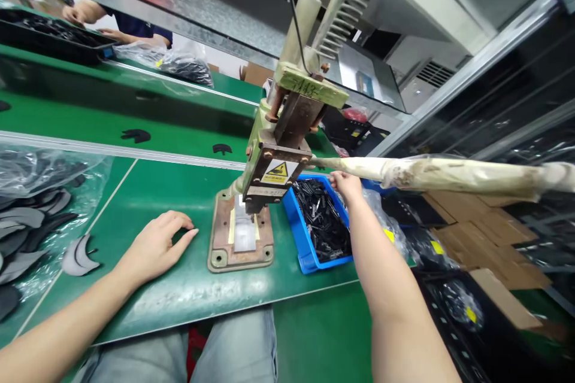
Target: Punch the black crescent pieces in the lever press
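Note:
My left hand rests on the green tabletop, holding nothing, its thumb apart from its bent fingers. Just right of it stands a hand press with a yellow warning label and a metal plate on its base. My right hand is at the far right edge of a blue bin, fingers pinched together. Whatever they grip is too small to make out. Small black plastic parts fill the bin. To the left of my left hand lies a grey curved piece.
The press's long wrapped lever reaches right, above my right forearm. At left, a clear plastic bag holds several curved grey pieces. Black parts lie on the green belt behind. Across it, another person's hands work beside a black tray.

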### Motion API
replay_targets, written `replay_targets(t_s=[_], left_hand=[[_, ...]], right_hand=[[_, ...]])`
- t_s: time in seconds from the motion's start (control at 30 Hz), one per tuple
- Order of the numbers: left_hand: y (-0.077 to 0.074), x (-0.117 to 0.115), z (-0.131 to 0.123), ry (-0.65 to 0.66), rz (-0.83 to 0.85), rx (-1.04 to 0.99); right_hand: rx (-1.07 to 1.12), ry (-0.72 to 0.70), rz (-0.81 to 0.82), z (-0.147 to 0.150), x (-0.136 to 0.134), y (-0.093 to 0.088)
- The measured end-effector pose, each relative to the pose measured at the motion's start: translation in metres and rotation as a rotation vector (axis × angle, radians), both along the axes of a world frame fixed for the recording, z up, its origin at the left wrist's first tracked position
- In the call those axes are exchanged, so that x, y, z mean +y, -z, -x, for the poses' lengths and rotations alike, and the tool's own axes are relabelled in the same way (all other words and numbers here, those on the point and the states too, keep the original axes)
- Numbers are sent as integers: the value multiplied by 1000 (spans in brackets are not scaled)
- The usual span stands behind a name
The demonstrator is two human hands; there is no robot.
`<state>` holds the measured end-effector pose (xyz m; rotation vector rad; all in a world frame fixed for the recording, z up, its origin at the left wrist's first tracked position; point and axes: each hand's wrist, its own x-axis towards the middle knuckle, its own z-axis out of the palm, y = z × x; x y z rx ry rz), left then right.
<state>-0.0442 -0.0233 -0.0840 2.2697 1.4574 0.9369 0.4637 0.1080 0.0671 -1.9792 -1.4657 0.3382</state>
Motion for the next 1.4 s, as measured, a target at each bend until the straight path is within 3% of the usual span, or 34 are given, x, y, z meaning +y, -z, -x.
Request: replay_targets(t_s=[0.1,0.27,0.43,0.6,0.77,0.97,1.1,1.23,1.4], left_hand=[[0,0,0,15,16,28],[3,-2,2,26,19,94],[3,-6,2,12,-8,127],[1,-7,1,22,-18,156],[-9,-12,-2,13,-36,170],[-18,-10,-3,-36,-5,197],[-15,-11,-1,-23,-25,146],[-14,-14,2,15,-136,-24],[-25,-41,-8,25,-251,-261]], right_hand=[[-84,-48,163,-11,-27,-1],[-249,-271,401,-16,-83,-7],[-399,-385,515,2,-123,8],[-506,-381,441,23,-125,28],[-526,-352,289,28,-122,29],[-392,-313,35,18,-109,34],[-217,-197,-125,24,-116,34],[36,-146,-247,62,-149,42],[345,-283,-212,152,-208,73]])
